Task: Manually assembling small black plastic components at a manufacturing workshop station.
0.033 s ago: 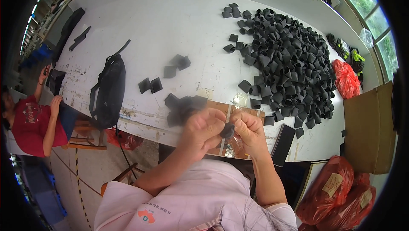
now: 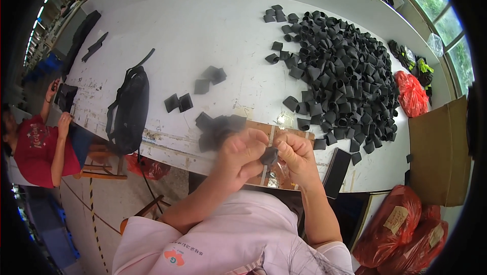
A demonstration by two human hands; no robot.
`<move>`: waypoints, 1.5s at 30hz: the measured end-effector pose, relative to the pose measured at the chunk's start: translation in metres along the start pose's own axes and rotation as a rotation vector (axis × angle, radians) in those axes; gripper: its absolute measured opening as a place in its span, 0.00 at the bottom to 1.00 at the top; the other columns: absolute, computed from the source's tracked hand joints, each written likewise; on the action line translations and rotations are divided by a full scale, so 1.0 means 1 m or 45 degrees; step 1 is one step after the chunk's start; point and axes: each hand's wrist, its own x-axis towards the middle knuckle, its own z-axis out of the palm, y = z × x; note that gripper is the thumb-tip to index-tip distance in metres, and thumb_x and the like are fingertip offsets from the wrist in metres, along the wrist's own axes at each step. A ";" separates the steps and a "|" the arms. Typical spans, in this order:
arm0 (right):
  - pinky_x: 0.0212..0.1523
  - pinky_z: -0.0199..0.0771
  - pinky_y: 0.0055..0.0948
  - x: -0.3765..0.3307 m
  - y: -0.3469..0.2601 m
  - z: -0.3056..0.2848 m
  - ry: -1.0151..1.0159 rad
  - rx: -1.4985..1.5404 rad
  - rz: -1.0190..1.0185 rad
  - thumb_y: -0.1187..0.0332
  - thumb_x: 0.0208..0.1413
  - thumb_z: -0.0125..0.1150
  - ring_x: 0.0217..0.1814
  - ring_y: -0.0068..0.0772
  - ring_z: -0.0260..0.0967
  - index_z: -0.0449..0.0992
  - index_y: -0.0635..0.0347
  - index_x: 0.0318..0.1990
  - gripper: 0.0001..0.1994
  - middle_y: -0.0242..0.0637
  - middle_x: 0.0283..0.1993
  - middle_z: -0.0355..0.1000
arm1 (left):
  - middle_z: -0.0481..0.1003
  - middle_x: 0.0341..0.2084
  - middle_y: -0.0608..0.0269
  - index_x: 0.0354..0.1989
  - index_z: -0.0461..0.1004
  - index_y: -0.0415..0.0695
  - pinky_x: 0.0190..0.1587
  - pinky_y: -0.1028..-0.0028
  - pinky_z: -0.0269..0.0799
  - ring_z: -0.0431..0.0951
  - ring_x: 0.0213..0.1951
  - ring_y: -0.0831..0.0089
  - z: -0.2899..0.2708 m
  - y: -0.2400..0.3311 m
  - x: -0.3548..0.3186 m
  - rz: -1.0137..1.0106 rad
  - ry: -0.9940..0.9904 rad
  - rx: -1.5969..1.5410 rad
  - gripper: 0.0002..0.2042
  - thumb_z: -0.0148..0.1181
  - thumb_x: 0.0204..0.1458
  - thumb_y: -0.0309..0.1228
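A small black fabric piece (image 2: pixel 269 156) is held up between my two hands, above the front edge of the table. My left hand (image 2: pixel 237 154) grips it from the left with bent fingers. My right hand (image 2: pixel 299 157) pinches at its upper right edge with thumb and forefinger. Beneath the hands lies a brown board (image 2: pixel 259 129) with clear tape and plastic on it. Just beyond my left hand sits a blurry cluster of black pieces (image 2: pixel 213 128). A large heap of similar black tube-like pieces (image 2: pixel 345 72) spreads over the right of the table.
A black bag with straps (image 2: pixel 133 107) lies at the left. A dark flat box (image 2: pixel 337 172) rests right of the board. Red plastic bags (image 2: pixel 390 224) and a cardboard box (image 2: pixel 439 153) stand at the right. A co-worker in a red shirt (image 2: pixel 43 148) sits at far left.
The black fabric piece has turned and shifted slightly between my fingers. Both hands stay nearly in place.
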 end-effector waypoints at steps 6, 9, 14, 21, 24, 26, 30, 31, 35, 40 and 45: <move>0.25 0.50 0.15 0.005 0.012 -0.008 -0.095 0.050 -0.082 0.65 0.54 0.51 0.25 0.12 0.50 0.67 0.59 0.22 0.12 0.21 0.23 0.57 | 0.69 0.21 0.69 0.39 0.65 0.40 0.13 0.87 0.49 0.55 0.13 0.89 0.004 -0.006 -0.003 0.006 0.004 0.021 0.08 0.52 0.50 0.23; 0.25 0.51 0.16 0.007 0.012 -0.009 -0.095 -0.010 -0.104 0.64 0.54 0.51 0.25 0.13 0.51 0.67 0.59 0.22 0.12 0.22 0.23 0.57 | 0.69 0.22 0.68 0.38 0.65 0.39 0.14 0.88 0.50 0.56 0.14 0.90 0.004 -0.007 -0.004 0.122 0.012 0.148 0.07 0.52 0.50 0.22; 0.27 0.55 0.18 0.012 -0.003 -0.008 -0.099 -0.371 -0.158 0.64 0.54 0.51 0.26 0.15 0.53 0.66 0.61 0.21 0.13 0.23 0.23 0.58 | 0.70 0.23 0.66 0.38 0.64 0.39 0.15 0.89 0.53 0.58 0.16 0.89 0.010 -0.004 -0.005 0.196 0.057 0.287 0.07 0.50 0.50 0.19; 0.28 0.56 0.19 0.014 0.002 -0.011 -0.222 -0.142 -0.102 0.63 0.53 0.53 0.27 0.16 0.54 0.66 0.61 0.22 0.13 0.25 0.23 0.59 | 0.70 0.27 0.64 0.39 0.64 0.38 0.16 0.88 0.55 0.60 0.18 0.89 0.000 -0.005 -0.002 0.167 -0.160 0.129 0.08 0.50 0.50 0.20; 0.28 0.57 0.20 0.017 0.006 -0.014 -0.163 -0.246 -0.146 0.64 0.53 0.53 0.27 0.17 0.55 0.67 0.62 0.22 0.12 0.26 0.23 0.59 | 0.70 0.29 0.64 0.41 0.64 0.37 0.23 0.86 0.60 0.65 0.24 0.86 0.002 -0.010 0.000 0.297 0.000 0.439 0.10 0.51 0.50 0.21; 0.28 0.58 0.21 0.018 0.004 -0.013 -0.135 -0.305 -0.180 0.65 0.52 0.54 0.27 0.18 0.55 0.67 0.63 0.23 0.12 0.28 0.23 0.59 | 0.70 0.30 0.63 0.42 0.64 0.37 0.28 0.84 0.64 0.67 0.28 0.83 0.013 -0.010 0.000 0.468 0.176 0.800 0.11 0.52 0.50 0.21; 0.28 0.61 0.25 0.006 -0.007 -0.003 0.189 -0.722 -0.383 0.67 0.49 0.56 0.26 0.26 0.60 0.70 0.65 0.26 0.09 0.34 0.25 0.62 | 0.70 0.33 0.60 0.38 0.68 0.36 0.41 0.77 0.63 0.68 0.37 0.75 0.019 0.005 0.006 0.871 -0.029 1.228 0.09 0.54 0.48 0.22; 0.28 0.63 0.27 0.001 -0.007 -0.001 0.322 -0.779 -0.494 0.68 0.47 0.56 0.27 0.29 0.61 0.71 0.66 0.28 0.08 0.36 0.26 0.64 | 0.70 0.34 0.59 0.36 0.70 0.36 0.43 0.75 0.62 0.68 0.39 0.73 0.017 0.007 0.007 0.909 -0.216 1.401 0.08 0.54 0.48 0.22; 0.25 0.64 0.29 -0.013 -0.016 0.008 0.244 -1.016 -0.824 0.71 0.40 0.60 0.27 0.35 0.64 0.71 0.65 0.34 0.11 0.39 0.27 0.66 | 0.70 0.34 0.57 0.32 0.72 0.37 0.45 0.74 0.61 0.68 0.38 0.71 0.014 -0.002 0.002 0.804 -0.127 1.098 0.04 0.52 0.49 0.23; 0.20 0.62 0.28 -0.011 -0.024 0.019 0.300 -1.367 -1.021 0.77 0.34 0.62 0.24 0.35 0.63 0.71 0.65 0.32 0.13 0.37 0.25 0.65 | 0.70 0.33 0.57 0.33 0.71 0.39 0.48 0.71 0.59 0.67 0.40 0.68 0.011 -0.002 0.001 0.619 0.028 0.150 0.05 0.52 0.50 0.26; 0.18 0.60 0.28 -0.010 -0.021 0.014 0.245 -1.514 -1.060 0.79 0.29 0.59 0.22 0.35 0.60 0.71 0.65 0.29 0.13 0.37 0.23 0.64 | 0.69 0.33 0.57 0.33 0.70 0.39 0.47 0.72 0.59 0.66 0.40 0.69 -0.001 -0.007 -0.007 0.529 0.041 0.102 0.05 0.51 0.51 0.25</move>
